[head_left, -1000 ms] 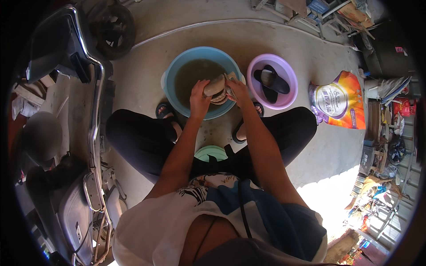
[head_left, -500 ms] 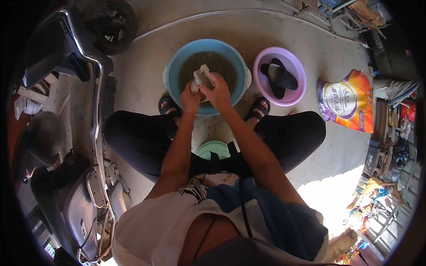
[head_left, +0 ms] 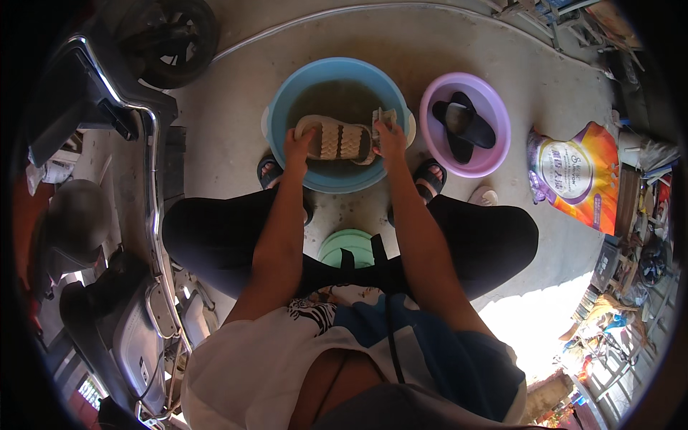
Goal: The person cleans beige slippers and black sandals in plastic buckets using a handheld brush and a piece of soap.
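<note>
A beige slipper [head_left: 340, 141] with a woven-looking double strap lies crosswise over the light-blue basin [head_left: 274, 93], strap side up. My left hand [head_left: 297, 149] is closed round its left end, thumb on top. At the slipper's right end my right hand [head_left: 390, 142] grips a pale scrubbing brush [head_left: 383, 117], its bristles facing left. Murky water [head_left: 337, 93] fills the basin beneath; whether the slipper's underside touches it I cannot tell.
To the right stands a pink-purple basin [head_left: 503, 122] with black slippers [head_left: 473, 129] crossed inside. Beyond it lies a colourful plastic bag [head_left: 573, 175]. A green stool or tub [head_left: 347, 247] sits between my legs. A scooter [head_left: 154, 179] borders the left, and clutter [head_left: 631, 287] the right.
The slipper has turned from a tilted hold to lying flat, straps up. My hands have drawn apart, left hand leftward, right hand rightward with the brush.
</note>
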Available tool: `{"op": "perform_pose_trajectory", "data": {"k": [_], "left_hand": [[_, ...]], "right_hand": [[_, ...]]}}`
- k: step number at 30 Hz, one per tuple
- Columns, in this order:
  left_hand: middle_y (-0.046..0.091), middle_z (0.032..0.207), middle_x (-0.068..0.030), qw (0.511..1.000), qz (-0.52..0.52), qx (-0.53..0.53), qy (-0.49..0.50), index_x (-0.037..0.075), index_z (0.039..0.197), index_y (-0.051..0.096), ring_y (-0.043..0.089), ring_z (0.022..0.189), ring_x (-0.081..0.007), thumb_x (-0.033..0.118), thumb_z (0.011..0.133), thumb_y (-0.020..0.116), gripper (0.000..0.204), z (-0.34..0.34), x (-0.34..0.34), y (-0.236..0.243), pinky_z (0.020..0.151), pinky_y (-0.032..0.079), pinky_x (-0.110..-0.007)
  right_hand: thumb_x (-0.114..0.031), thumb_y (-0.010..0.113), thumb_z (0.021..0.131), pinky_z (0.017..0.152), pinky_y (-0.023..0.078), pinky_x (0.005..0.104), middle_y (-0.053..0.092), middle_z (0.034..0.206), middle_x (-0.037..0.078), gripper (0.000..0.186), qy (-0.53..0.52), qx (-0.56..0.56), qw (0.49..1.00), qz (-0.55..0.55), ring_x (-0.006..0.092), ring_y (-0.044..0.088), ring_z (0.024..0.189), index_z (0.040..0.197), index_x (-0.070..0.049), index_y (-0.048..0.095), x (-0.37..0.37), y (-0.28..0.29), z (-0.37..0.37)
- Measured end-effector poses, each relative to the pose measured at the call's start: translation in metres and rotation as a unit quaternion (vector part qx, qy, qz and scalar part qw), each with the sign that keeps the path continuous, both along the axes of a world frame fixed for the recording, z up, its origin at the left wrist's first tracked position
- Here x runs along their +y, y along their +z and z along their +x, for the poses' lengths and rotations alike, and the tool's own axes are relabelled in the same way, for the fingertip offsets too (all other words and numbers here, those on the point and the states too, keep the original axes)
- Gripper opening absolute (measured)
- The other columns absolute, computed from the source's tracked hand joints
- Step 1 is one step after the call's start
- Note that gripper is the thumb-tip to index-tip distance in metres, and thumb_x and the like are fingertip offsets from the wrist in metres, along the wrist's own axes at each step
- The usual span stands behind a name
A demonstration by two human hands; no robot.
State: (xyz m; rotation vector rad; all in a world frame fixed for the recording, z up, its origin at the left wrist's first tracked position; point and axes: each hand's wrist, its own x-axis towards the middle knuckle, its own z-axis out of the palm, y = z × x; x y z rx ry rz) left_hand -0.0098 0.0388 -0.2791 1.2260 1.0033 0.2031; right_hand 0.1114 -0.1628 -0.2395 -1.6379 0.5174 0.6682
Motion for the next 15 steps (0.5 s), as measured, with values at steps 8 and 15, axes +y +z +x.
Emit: {"op": "perform_pose_trajectory", "data": {"k": [8,15], "left_hand": [[0.049,0.118,-0.0209,0.928,0.337,0.156,-0.032,-0.001,0.124,0.045,0.05,0.108,-0.0359,0.017,0.079,0.07,0.055,0.008,0.014,-0.071,0.091,0.041,-0.043],[0.048,0.1,-0.0195,0.827,0.53,0.146,-0.118,0.005,0.109,0.049,0.047,0.098,-0.0413,0.005,0.071,0.067,0.043,0.009,0.005,-0.037,0.081,0.041,-0.047]], "right_hand": [[-0.041,0.072,0.079,0.079,0.051,0.0355,0.059,0.112,0.011,0.061,0.011,-0.101,0.994,-0.038,0.0221,0.058,0.1,0.123,-0.004,0.054,0.032,-0.021,-0.006],[-0.04,0.071,0.08,0.095,0.043,0.0414,0.057,0.123,0.02,0.061,0.045,-0.207,0.97,-0.118,0.0343,0.055,0.113,0.123,0.0,0.054,0.046,-0.072,0.003]]}}
